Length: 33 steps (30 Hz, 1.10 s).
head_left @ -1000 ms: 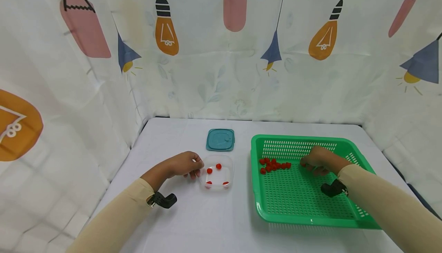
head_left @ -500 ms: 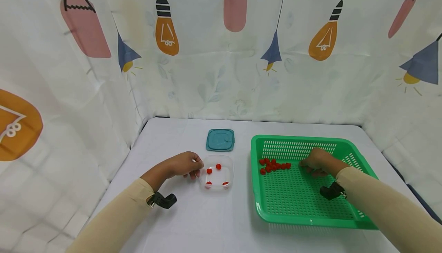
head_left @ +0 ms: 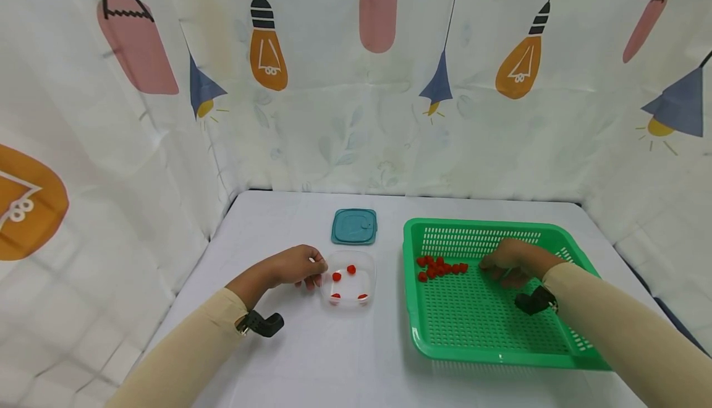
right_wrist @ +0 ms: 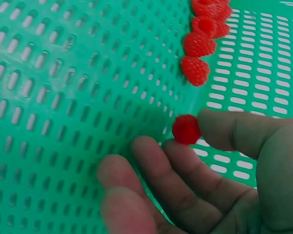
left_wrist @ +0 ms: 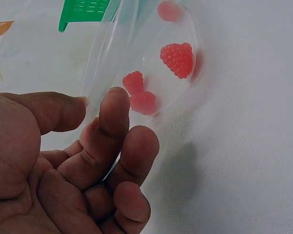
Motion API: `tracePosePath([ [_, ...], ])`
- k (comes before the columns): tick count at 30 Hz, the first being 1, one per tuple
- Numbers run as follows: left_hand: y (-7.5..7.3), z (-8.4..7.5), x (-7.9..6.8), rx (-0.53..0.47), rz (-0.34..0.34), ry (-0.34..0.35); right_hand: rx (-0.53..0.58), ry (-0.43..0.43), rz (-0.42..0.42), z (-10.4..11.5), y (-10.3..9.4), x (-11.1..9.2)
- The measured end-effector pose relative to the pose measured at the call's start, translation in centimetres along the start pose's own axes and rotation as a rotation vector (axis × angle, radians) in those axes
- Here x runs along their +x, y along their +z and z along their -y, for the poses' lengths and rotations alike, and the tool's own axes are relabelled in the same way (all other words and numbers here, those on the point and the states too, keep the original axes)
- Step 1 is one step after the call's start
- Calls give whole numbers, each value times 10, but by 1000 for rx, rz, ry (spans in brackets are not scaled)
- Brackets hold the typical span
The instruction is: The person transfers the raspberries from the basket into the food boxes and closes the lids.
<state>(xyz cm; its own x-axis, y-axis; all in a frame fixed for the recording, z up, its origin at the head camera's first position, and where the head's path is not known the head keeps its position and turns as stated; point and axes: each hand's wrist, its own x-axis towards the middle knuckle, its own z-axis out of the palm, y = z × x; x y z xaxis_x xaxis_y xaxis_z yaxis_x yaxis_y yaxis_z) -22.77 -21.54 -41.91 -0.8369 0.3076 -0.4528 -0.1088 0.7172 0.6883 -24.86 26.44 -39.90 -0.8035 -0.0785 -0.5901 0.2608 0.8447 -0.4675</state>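
1. Head view: not much has changed, honestly. The right hand has been shifted a touch toward the raspberry cluster in the green basket, and the red bit seen at its fingertips a second ago is now covered. Probably a grip is being settled, with nothing carried off yet. Four loose raspberries can be counted in the clear container, same as before, with the left hand kept at its left side. The teal lid is parked behind it.
2. Left wrist: the container's wall looks to be lightly pinched by thumb and index finger. The loose raspberries are bumpy and pinkish, a few blurred by the plastic.
3. Right wrist: one single raspberry is pinched between thumb and index fingertip, apart from the cluster, near the slotted wall. It's deep red and roundish; whether it's been lifted can't be told.
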Motion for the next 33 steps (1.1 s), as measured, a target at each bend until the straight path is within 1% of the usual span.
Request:
tracePosePath([
  [4,0,1,0,-2,0,-1,-3,-27,65,1,-4,-1],
  [12,0,1,0,5,0,-4,-1,-54,128,0,-8,0],
  [17,0,-1,-1,12,-3,-3,32,-95,148,3,-13,-1],
  [20,0,-2,-1,17,-6,-1,42,-118,146,7,-16,-4],
  [27,0,-3,0,19,-2,-10,95,-149,183,19,-20,-10],
  [33,1,-4,1,28,-3,-18,133,-182,189,28,-22,-14],
])
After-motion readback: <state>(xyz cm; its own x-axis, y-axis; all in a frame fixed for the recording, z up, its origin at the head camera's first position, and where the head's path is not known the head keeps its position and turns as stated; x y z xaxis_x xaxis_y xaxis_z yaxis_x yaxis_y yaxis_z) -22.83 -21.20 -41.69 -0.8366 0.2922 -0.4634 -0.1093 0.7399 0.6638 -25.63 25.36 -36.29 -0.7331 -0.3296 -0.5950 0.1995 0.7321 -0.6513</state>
